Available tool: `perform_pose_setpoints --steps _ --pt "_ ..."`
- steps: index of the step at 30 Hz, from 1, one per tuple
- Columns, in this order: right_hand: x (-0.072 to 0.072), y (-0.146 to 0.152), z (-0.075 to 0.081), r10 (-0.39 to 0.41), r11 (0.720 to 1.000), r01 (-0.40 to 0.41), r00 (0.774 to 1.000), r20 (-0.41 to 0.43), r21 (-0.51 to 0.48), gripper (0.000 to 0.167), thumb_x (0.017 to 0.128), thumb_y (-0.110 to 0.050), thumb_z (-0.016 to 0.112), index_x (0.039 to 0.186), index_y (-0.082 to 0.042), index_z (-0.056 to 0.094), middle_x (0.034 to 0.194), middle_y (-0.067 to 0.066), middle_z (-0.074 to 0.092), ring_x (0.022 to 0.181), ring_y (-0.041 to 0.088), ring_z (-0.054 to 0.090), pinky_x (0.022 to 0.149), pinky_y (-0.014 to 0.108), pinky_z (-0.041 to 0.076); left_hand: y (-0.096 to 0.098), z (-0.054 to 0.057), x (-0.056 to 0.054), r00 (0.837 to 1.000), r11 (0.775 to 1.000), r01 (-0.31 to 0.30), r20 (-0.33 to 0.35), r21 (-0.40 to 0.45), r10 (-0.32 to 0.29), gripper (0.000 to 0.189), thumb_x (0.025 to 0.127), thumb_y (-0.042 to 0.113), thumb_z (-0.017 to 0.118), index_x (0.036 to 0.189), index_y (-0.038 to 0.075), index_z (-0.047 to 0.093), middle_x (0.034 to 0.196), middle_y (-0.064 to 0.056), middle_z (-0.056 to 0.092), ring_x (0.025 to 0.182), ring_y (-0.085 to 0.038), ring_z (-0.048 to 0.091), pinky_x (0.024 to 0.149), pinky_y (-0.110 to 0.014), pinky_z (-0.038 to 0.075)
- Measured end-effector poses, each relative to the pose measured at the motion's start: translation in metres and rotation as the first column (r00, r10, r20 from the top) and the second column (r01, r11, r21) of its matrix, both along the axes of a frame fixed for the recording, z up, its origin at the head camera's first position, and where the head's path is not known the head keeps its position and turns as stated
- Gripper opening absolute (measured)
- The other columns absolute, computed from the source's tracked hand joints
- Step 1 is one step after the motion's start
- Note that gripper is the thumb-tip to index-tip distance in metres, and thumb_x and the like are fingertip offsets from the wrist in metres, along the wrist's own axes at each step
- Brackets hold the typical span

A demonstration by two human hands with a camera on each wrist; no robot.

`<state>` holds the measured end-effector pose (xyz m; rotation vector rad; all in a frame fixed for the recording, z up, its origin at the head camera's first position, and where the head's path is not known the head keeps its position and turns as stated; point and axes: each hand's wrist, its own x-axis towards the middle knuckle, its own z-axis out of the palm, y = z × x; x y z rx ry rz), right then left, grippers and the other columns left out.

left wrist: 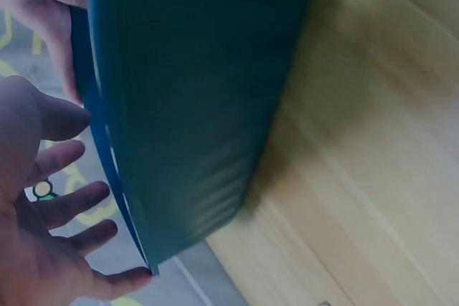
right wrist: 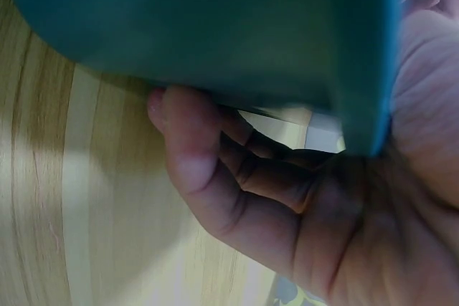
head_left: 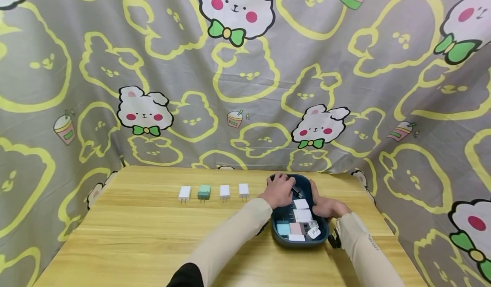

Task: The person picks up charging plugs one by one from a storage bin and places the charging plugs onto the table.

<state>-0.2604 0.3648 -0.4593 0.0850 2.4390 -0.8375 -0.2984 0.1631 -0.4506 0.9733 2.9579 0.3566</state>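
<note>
A dark blue plastic basin (head_left: 301, 244) stands on the table's right side, holding several plug-in chargers. Over its far left rim reaches my left hand (head_left: 279, 191), its spread, slightly bent fingers dipping inside; the left wrist view shows them apart beside the rim. My right hand (head_left: 324, 206) grips the basin's right side, with curled fingers (right wrist: 190, 134) against the outer wall underneath. Inside lie a white charger (head_left: 302, 215), a light blue one (head_left: 283, 229), a pink one (head_left: 296, 228) and a white coiled cable (head_left: 313, 232). Near the left fingers is a small black piece (head_left: 297, 191).
Left of the basin, chargers stand in a spaced row with prongs toward me: a white one (head_left: 185, 193), a green one (head_left: 204, 191), another white one (head_left: 224, 191) and a last white one (head_left: 244, 190). A patterned grey curtain (head_left: 184, 74) hangs behind the wooden table (head_left: 153, 236).
</note>
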Motion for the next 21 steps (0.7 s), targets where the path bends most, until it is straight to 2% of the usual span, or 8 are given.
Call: perform_pose_setpoints --steps 7,10,14,16,21 --pt "-0.001 -0.001 0.001 0.018 1.000 -0.018 1.000 -0.008 -0.010 0.104 0.088 0.004 0.042 0.155 -0.019 -0.033 0.151 0.037 0.018 0.065 0.027 0.056 0.046 0.033 0.043 0.016 0.001 0.003 0.998 0.991 -0.056 0.015 -0.118 0.058 0.040 0.102 0.034 0.058 0.141 0.030 0.052 0.144 -0.003 0.057 0.138 -0.031 0.046 0.110 -0.064 0.038" --pt "0.000 -0.001 0.002 0.015 1.000 -0.015 1.000 -0.011 -0.012 0.104 0.088 0.005 0.042 0.155 -0.021 -0.032 0.152 0.036 0.018 0.064 0.026 0.055 0.045 0.033 0.042 0.022 0.001 0.004 0.996 0.979 -0.075 0.038 -0.188 0.084 0.048 0.101 0.038 0.059 0.147 0.034 0.047 0.149 -0.004 0.053 0.143 -0.032 0.042 0.114 -0.065 0.034" --pt "0.002 -0.002 0.002 0.012 1.000 -0.012 1.000 -0.008 -0.003 0.103 0.089 0.004 0.043 0.156 -0.021 -0.031 0.151 0.035 0.020 0.062 0.025 0.051 0.046 0.032 0.042 0.028 0.000 0.008 0.994 0.959 -0.096 0.030 -0.268 0.108 0.054 0.100 0.044 0.060 0.151 0.038 0.042 0.155 -0.003 0.048 0.147 -0.031 0.038 0.115 -0.064 0.033" --pt "0.002 -0.002 0.002 0.013 1.000 -0.013 1.000 -0.008 -0.004 0.103 0.089 0.004 0.043 0.156 -0.020 -0.031 0.150 0.035 0.022 0.059 0.024 0.047 0.046 0.032 0.041 0.029 0.001 0.010 0.993 0.951 -0.105 0.026 -0.289 0.118 0.054 0.100 0.045 0.059 0.151 0.041 0.041 0.156 -0.002 0.047 0.148 -0.030 0.038 0.116 -0.064 0.032" --pt "0.002 -0.003 0.003 0.023 1.000 -0.023 1.000 -0.011 -0.005 0.102 0.089 0.005 0.041 0.156 -0.019 -0.031 0.146 0.036 0.027 0.052 0.019 0.037 0.044 0.030 0.039 0.029 0.007 0.015 0.990 0.950 -0.106 0.062 -0.295 0.129 0.051 0.103 0.041 0.053 0.150 0.052 0.037 0.158 0.000 0.044 0.149 -0.029 0.036 0.119 -0.065 0.027"
